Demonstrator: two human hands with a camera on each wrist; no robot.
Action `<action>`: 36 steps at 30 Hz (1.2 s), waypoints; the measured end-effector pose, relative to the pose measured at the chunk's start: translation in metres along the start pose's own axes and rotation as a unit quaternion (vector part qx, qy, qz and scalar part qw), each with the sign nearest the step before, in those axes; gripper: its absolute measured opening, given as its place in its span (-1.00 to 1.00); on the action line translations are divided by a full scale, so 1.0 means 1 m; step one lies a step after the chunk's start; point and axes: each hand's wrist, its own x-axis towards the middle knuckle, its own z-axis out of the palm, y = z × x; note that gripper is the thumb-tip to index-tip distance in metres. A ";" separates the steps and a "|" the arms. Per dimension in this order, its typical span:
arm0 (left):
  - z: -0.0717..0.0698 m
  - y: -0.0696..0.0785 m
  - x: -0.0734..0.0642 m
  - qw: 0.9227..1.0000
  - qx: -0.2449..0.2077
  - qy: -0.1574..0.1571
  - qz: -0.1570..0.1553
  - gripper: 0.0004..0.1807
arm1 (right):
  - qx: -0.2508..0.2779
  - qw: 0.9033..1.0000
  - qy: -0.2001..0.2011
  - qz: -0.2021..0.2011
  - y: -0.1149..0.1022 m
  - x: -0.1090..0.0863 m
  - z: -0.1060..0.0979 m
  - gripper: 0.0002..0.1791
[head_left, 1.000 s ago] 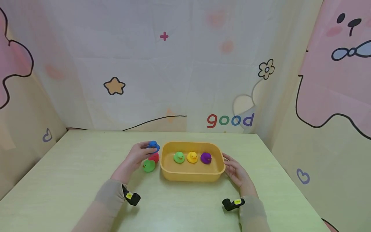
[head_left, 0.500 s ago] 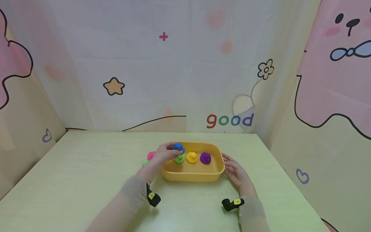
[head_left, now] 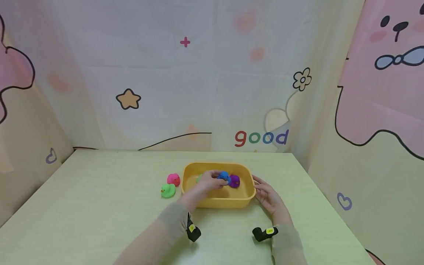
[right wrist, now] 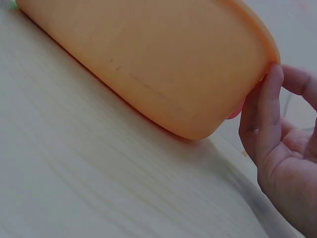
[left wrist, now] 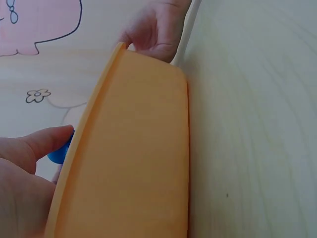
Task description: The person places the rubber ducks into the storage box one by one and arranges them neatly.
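Note:
My left hand [head_left: 209,183] reaches over the yellow-orange tub [head_left: 228,202] and pinches a blue rubber duck [head_left: 224,176] between thumb and fingers. In the left wrist view the tub's rim covers part of this blue duck [left wrist: 58,154]. Just right of it in the head view sits a purple duck [head_left: 235,181] inside the tub. Only a sliver of a light green duck [head_left: 199,178] shows behind my left hand, and the yellow duck is hidden. At the tub's right end, my right hand [head_left: 269,198] touches the outside near the rim with fairly straight fingers [right wrist: 270,106].
Left of the tub, a pink duck [head_left: 173,179] and a green duck [head_left: 168,191] rest on the pale wooden table [head_left: 82,206]. A printed cloth backdrop [head_left: 159,92] rises behind the table. Both wrists wear small black cameras.
Holding the blue duck, my left hand has travelled right, from beside the pink and green ducks to over the tub near the purple one. The right hand stays at the tub's end.

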 end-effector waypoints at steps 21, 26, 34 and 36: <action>0.034 -0.003 0.009 0.961 0.275 -0.026 -0.005 -0.62 | -0.033 0.999 0.031 0.016 0.000 0.004 0.007 -0.60; 0.038 0.000 0.006 0.942 0.334 -0.032 0.004 -0.61 | -0.017 0.998 0.048 0.020 0.001 0.005 0.004 -0.44; 0.041 -0.003 0.009 0.920 0.389 -0.039 0.020 -0.70 | -0.025 0.999 0.024 0.008 0.000 0.000 0.005 -0.64; 0.042 -0.005 0.010 0.917 0.396 -0.043 0.024 -0.73 | -0.030 0.999 0.020 0.004 0.000 0.000 0.005 -0.64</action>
